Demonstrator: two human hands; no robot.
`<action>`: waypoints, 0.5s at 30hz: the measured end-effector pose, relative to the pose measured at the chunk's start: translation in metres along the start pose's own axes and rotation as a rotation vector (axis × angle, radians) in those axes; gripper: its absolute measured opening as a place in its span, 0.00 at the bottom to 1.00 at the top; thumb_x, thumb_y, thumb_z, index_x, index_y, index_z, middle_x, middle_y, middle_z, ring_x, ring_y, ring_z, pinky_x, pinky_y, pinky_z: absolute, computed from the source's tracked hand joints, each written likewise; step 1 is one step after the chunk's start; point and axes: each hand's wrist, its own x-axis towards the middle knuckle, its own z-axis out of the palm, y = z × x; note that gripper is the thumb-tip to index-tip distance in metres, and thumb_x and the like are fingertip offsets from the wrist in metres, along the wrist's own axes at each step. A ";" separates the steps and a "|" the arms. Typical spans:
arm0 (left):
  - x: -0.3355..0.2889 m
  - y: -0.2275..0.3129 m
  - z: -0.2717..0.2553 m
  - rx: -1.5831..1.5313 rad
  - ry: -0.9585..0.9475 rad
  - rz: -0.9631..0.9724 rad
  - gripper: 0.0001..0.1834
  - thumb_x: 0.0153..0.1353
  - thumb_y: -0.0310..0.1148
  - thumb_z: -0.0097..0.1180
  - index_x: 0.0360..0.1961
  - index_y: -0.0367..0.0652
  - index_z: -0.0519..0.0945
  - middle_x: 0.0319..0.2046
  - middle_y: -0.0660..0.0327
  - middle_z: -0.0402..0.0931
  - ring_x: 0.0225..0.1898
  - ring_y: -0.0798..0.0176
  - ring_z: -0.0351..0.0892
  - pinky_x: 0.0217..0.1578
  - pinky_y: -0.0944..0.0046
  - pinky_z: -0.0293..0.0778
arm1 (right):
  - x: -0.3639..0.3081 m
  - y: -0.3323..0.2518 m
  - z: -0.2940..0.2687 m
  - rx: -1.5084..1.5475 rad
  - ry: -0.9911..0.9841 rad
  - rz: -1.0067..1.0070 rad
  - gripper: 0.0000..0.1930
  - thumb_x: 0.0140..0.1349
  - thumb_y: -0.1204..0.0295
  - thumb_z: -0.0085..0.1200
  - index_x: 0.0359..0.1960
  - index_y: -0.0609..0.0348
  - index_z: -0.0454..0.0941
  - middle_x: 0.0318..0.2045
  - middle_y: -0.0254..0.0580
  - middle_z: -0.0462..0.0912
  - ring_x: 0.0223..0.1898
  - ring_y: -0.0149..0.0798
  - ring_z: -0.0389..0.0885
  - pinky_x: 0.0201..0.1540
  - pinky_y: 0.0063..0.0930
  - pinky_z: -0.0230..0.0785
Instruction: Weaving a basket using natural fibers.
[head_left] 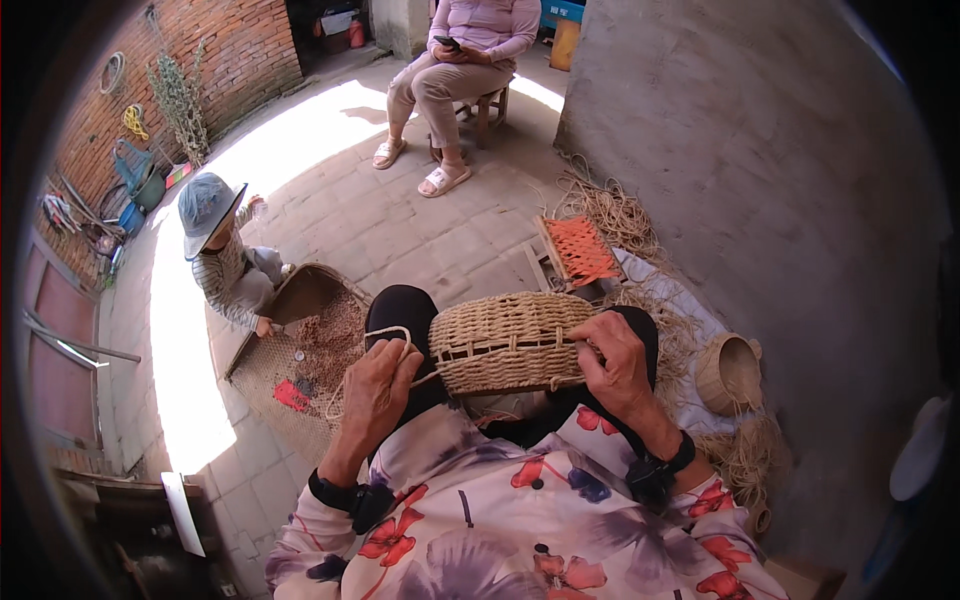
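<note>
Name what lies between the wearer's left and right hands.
In the head view, a woven piece and a strand lie between the left hand and right hand.

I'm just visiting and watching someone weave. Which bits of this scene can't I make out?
All in the head view:
Some fingertips of the left hand: curled out of sight behind the hand itself.
How the right hand grips: its own knuckles hide the fingertips.
Far side of the woven basket: blocked by its near wall.
Seated person: head cut off by the top edge.
Phone: too small to read.
</note>
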 end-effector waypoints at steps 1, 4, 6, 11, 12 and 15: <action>0.000 0.013 -0.006 -0.105 -0.104 -0.019 0.10 0.67 0.36 0.53 0.35 0.39 0.76 0.25 0.49 0.72 0.29 0.47 0.77 0.30 0.53 0.70 | 0.002 -0.014 0.002 0.204 0.021 0.028 0.09 0.54 0.82 0.54 0.37 0.60 0.79 0.30 0.45 0.78 0.35 0.46 0.79 0.40 0.38 0.72; -0.006 0.029 0.011 -0.294 -0.331 0.228 0.15 0.71 0.40 0.50 0.38 0.37 0.76 0.23 0.49 0.71 0.25 0.46 0.74 0.28 0.55 0.70 | 0.005 -0.054 0.016 0.695 -0.328 0.347 0.14 0.64 0.76 0.53 0.51 0.63 0.73 0.32 0.40 0.79 0.35 0.35 0.80 0.42 0.29 0.73; -0.008 0.042 0.024 -0.324 -0.448 0.326 0.16 0.72 0.41 0.47 0.38 0.38 0.76 0.22 0.47 0.71 0.25 0.43 0.75 0.28 0.52 0.70 | 0.009 -0.060 0.026 0.934 -0.470 0.446 0.18 0.67 0.73 0.52 0.57 0.64 0.71 0.34 0.37 0.79 0.37 0.30 0.79 0.45 0.25 0.72; -0.020 0.015 0.032 -0.206 -0.741 0.240 0.17 0.73 0.42 0.45 0.39 0.39 0.78 0.22 0.47 0.73 0.24 0.43 0.76 0.28 0.50 0.71 | 0.023 -0.043 0.025 1.622 -0.282 0.684 0.18 0.72 0.68 0.49 0.60 0.61 0.68 0.27 0.32 0.71 0.29 0.27 0.71 0.35 0.25 0.69; -0.027 0.004 0.028 -0.246 -0.704 0.225 0.17 0.73 0.42 0.45 0.40 0.40 0.79 0.23 0.47 0.74 0.25 0.43 0.76 0.28 0.50 0.71 | 0.027 -0.033 0.019 1.579 -0.196 0.645 0.18 0.72 0.69 0.47 0.59 0.64 0.68 0.27 0.30 0.70 0.27 0.26 0.69 0.34 0.24 0.68; -0.051 -0.026 0.002 -0.243 -0.727 0.127 0.20 0.73 0.46 0.46 0.41 0.40 0.82 0.24 0.53 0.78 0.24 0.51 0.79 0.28 0.54 0.71 | 0.028 -0.005 0.001 1.499 0.018 0.630 0.17 0.73 0.69 0.45 0.58 0.67 0.69 0.25 0.29 0.68 0.24 0.24 0.65 0.30 0.23 0.65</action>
